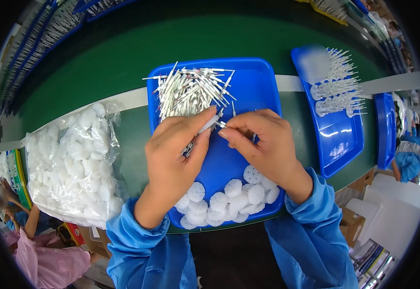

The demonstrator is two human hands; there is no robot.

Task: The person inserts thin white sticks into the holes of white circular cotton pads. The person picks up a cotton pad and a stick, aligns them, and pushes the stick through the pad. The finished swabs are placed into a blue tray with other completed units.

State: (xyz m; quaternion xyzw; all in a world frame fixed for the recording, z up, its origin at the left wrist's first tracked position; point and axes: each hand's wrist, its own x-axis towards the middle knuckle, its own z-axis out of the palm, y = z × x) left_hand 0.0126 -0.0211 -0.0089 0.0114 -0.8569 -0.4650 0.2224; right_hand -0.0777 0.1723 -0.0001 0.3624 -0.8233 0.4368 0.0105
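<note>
Over the middle of a blue tray (222, 168) my two hands meet. My left hand (174, 147) pinches a small white plastic disc (208, 125) edge-on between thumb and fingers. In the fingertips of my right hand (268, 142) is a thin white rod (221, 124), its end at the disc; whether it sits inside the disc I cannot tell. Behind my left hand, loose white rods (186, 91) are heaped in the tray's far left part. Several round white discs (229, 198) lie along the tray's near edge, below my wrists.
A clear plastic bag (70, 166) full of white discs lies on the green table to the left. At right, another blue tray (337, 139) holds rows of discs with upright rods (337, 86). Other people sit at both sides, one in pink (51, 260).
</note>
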